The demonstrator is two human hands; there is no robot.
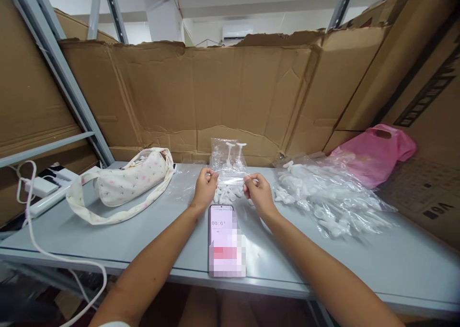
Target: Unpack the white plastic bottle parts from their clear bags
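A small clear plastic bag point(220, 151) is stretched between my two hands, its near edge toward me. Two white T-shaped plastic pieces point(230, 153) show at it; whether they are fully inside, I cannot tell. My left hand point(206, 186) pinches the bag's left corner between thumb and finger. At the opposite corner, my right hand point(258, 191) grips it the same way. Just below the bag lies a pile of small white plastic pieces point(225, 195), partly hidden by it. Nearer to me, a phone point(222, 238) lies flat with a timer on its screen.
Large clear bags of white pieces point(330, 193) lie at the right, beside a pink plastic bag point(373, 154). A patterned shoulder bag point(131, 178) rests at the left, near a power strip point(50, 197) and white cable. Cardboard point(215, 92) walls the grey table's back.
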